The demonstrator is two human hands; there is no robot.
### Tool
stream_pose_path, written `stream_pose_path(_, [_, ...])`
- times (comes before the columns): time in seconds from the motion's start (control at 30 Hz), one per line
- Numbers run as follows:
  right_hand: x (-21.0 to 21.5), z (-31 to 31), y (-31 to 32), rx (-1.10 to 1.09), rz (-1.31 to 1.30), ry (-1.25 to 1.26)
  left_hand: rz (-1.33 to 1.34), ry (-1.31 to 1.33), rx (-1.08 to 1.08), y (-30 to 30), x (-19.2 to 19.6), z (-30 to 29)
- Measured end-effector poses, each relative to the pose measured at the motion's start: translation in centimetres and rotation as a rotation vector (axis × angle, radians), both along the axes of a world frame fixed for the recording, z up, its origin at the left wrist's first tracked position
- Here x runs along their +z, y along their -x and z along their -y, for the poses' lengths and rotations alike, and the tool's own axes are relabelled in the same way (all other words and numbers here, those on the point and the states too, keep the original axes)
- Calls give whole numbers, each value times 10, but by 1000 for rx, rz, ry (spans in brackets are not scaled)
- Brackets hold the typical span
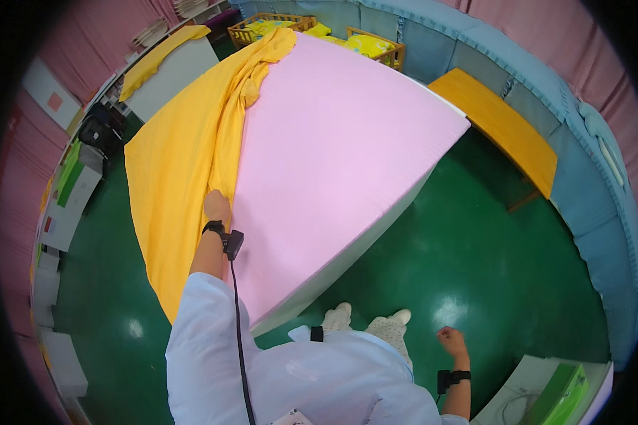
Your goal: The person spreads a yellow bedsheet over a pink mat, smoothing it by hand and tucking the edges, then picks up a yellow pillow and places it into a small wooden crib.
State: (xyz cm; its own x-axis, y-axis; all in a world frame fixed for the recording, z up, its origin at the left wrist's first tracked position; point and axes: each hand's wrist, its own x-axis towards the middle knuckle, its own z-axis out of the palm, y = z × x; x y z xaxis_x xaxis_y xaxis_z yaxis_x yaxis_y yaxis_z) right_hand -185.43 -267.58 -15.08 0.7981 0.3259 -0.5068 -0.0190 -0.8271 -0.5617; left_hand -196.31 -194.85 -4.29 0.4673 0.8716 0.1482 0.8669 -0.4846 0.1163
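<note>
A large yellow cloth (174, 156) lies over the left part of a big pink-covered surface (326, 142) with pale sides. The cloth's right edge is bunched into thick folds that run from the far corner toward me. My left hand (217, 206) is closed on these folds near the cloth's near end; its fingertips are partly hidden. My right hand (454, 341) hangs low at my right side, away from the cloth, with its fingers curled and nothing seen in them. Each wrist wears a black strap with a small box.
A low orange table (503, 124) stands to the right, before blue padded panels (581, 219). Wooden cots (376, 48) with yellow bedding are at the back. A white-and-green cabinet (556, 393) stands at lower right. White units (71, 205) and a black bag (101, 131) line the left.
</note>
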Motion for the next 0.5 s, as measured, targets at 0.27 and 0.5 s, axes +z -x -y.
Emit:
stream_pose_path(0.27, [21, -8, -171, 268, 9, -106, 569, 363, -375, -67, 46, 93])
stream_pose_path(0.5, [72, -21, -324, 400, 84, -179, 129, 1299, -666, -115, 130, 243])
